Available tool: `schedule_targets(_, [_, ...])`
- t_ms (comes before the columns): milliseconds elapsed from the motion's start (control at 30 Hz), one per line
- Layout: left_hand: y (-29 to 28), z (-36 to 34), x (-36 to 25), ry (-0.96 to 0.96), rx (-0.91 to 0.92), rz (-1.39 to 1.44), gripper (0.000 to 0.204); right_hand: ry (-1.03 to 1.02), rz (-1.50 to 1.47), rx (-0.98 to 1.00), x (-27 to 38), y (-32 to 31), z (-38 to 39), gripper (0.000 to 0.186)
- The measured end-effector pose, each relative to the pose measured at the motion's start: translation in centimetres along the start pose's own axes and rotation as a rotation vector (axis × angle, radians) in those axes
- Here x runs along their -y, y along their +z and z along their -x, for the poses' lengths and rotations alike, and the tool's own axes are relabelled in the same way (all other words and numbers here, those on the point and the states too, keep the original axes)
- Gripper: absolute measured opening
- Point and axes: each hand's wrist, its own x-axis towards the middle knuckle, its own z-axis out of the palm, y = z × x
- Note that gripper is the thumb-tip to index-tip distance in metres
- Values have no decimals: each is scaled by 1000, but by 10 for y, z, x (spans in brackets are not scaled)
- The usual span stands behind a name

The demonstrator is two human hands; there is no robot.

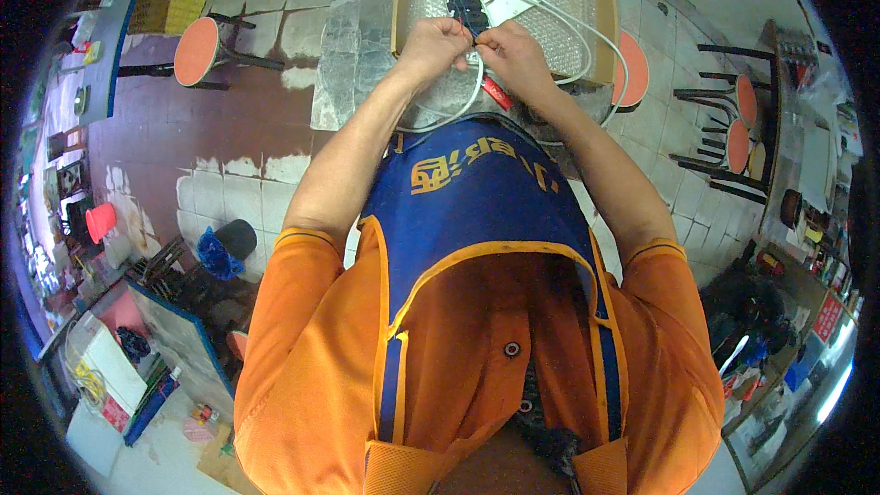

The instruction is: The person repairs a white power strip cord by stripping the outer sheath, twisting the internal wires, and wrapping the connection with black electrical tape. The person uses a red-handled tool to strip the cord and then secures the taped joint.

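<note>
My left hand (433, 48) and my right hand (515, 57) meet with pinched fingertips at the near end of an opened power strip. Its black socket block (466, 5) lies just beyond my fingers, and a white flat part (515, 2), perhaps its casing, rests beside it to the right. A pale cable (478, 84) reaches up to where my fingers come together. The small piece between the fingertips is hidden. Just below my right hand lies a red-handled tool (498, 94) whose kind I cannot make out.
An open cardboard box (605, 18) lined with bubble wrap (559, 32) sits on the grey stone-patterned table (353, 60) under the work. Loops of pale cable cross the box's right side. Stools with orange seats (197, 52) stand on the tiled floor around.
</note>
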Motion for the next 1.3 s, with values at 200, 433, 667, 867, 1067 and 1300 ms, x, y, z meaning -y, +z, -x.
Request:
schedule_targets(200, [-5,1,3,45,67,-83,10,-25,15,57,-2,0,-4,14])
schedule_targets(433, [-3,1,7,86,27,-42,12,-56,33,96,-1,-4,-12,12])
schedule_targets(667, [-6,5,17,109,-73,-178,13,-37,7,61,-8,2,-7,14])
schedule_targets(867, [-5,12,13,130,-59,-275,17,-25,-59,169,-6,-10,-13,17])
schedule_targets(1067, [-7,21,16,103,-97,-262,18,-104,-36,207,-7,-12,-21,16])
schedule_targets(1300, [-12,37,13,60,-125,-229,20,-155,4,318,-13,-17,-28,19])
